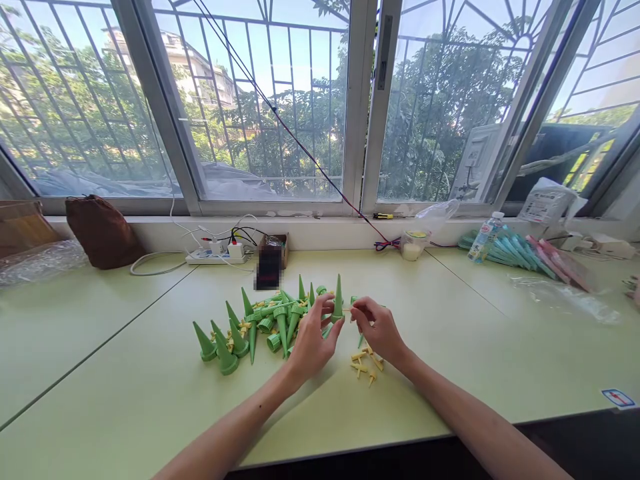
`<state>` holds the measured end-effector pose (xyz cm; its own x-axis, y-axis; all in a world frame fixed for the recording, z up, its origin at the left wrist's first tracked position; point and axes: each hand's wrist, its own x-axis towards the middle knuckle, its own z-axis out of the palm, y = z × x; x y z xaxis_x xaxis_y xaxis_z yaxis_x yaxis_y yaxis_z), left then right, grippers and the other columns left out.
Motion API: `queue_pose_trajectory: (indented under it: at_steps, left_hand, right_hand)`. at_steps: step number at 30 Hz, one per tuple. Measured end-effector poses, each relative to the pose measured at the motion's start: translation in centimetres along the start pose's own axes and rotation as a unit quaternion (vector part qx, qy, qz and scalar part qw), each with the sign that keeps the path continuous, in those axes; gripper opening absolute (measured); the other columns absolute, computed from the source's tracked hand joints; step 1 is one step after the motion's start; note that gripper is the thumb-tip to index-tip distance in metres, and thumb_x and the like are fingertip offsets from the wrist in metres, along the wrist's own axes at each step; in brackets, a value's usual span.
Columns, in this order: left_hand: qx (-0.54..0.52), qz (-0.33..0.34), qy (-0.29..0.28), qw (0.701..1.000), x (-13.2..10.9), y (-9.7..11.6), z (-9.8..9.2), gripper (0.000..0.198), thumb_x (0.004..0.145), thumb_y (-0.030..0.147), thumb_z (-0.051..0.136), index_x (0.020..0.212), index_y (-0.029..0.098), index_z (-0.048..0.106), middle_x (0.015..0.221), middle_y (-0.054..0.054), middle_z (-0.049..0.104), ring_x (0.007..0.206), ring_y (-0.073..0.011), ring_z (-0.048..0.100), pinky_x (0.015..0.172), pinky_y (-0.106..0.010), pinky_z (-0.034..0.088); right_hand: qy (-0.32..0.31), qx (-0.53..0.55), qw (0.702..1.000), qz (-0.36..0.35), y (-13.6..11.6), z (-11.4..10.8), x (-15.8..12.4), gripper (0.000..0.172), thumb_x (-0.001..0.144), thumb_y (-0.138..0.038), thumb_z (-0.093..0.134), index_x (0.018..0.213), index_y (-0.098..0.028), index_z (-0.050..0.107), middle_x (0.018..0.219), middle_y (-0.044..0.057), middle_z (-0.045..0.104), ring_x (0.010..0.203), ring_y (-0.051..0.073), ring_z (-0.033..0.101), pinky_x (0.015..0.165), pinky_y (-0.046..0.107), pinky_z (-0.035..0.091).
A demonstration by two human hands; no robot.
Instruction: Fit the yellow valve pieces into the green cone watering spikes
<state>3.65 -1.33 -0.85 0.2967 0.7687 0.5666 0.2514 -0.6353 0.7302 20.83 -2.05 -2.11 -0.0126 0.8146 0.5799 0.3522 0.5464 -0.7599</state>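
Note:
My left hand [317,333] is closed round the base of a green plastic spike [339,297], which points upward. Close beside it, my right hand [377,330] pinches a small pale yellow plastic piece [347,309] against the side of the spike's base; its far end is hidden. Left of my hands lies a heap of green spikes [283,323] with yellow pieces among them, several of the spikes standing upright with yellow fittings. Below my right hand is a small group of loose yellow plastic fittings [367,363] on the table.
On the pale green table [150,400] a phone [269,268] leans on a small box near a power strip [215,257]. A brown bag [103,230] stands at back left. A plastic cup [414,245], a bottle [486,237] and blue-green packets [515,250] are at back right.

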Motion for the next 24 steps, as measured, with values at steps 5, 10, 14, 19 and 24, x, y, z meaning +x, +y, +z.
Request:
queue_pose_trajectory:
  at_steps: [5, 10, 14, 19, 24]
  left_hand:
    - [0.003, -0.004, -0.001, 1.0, 0.1, 0.0, 0.0, 0.036, 0.09, 0.024, 0.059, 0.123, 0.025, 0.045, 0.107, -0.008, 0.064, 0.101, -0.0205, 0.066, 0.084, -0.037, 0.06]
    - [0.006, 0.01, 0.006, 1.0, 0.1, -0.3, -0.1, 0.033, 0.091, 0.023, 0.057, 0.122, 0.026, 0.049, 0.113, -0.008, 0.062, 0.103, -0.0192, 0.064, 0.085, -0.034, 0.059]
    - [0.035, 0.033, 0.01, 0.999, 0.1, -0.4, -0.2, 0.029, 0.092, 0.021, 0.054, 0.12, 0.027, 0.054, 0.111, -0.007, 0.059, 0.101, -0.0181, 0.062, 0.082, -0.032, 0.06]
    - [0.044, 0.045, 0.008, 0.998, 0.1, -0.2, -0.3, 0.027, 0.094, 0.02, 0.052, 0.119, 0.027, 0.056, 0.108, -0.006, 0.057, 0.098, -0.0176, 0.06, 0.082, -0.031, 0.059]
    - [0.05, 0.045, 0.009, 0.998, 0.2, -0.1, -0.3, 0.026, 0.093, 0.021, 0.053, 0.118, 0.027, 0.057, 0.107, -0.006, 0.057, 0.096, -0.0179, 0.06, 0.078, -0.03, 0.059]
  right_hand:
    - [0.005, -0.003, 1.0, -0.006, 0.0, 0.0, 0.0, 0.018, 0.095, -0.036, 0.052, 0.088, -0.02, 0.056, 0.072, 0.001, 0.064, 0.056, 0.012, 0.054, 0.054, 0.024, 0.047]
    - [0.015, -0.022, 0.999, -0.024, 0.0, 0.0, -0.1, 0.016, 0.095, -0.034, 0.052, 0.091, -0.019, 0.058, 0.075, 0.002, 0.063, 0.061, 0.013, 0.055, 0.06, 0.026, 0.049]
    - [-0.001, -0.052, 0.998, -0.033, 0.2, 0.0, 0.0, 0.016, 0.096, -0.03, 0.051, 0.092, -0.019, 0.062, 0.077, 0.004, 0.065, 0.062, 0.014, 0.056, 0.06, 0.027, 0.048]
    - [-0.073, -0.124, 0.987, -0.066, 0.8, -0.2, 0.1, 0.011, 0.093, -0.021, 0.054, 0.088, -0.02, 0.063, 0.077, 0.003, 0.064, 0.069, 0.017, 0.057, 0.067, 0.029, 0.046]
    - [-0.155, -0.198, 0.963, -0.093, 1.2, -0.5, 0.1, 0.012, 0.087, -0.01, 0.059, 0.081, -0.02, 0.064, 0.075, 0.002, 0.067, 0.076, 0.019, 0.056, 0.081, 0.037, 0.043]
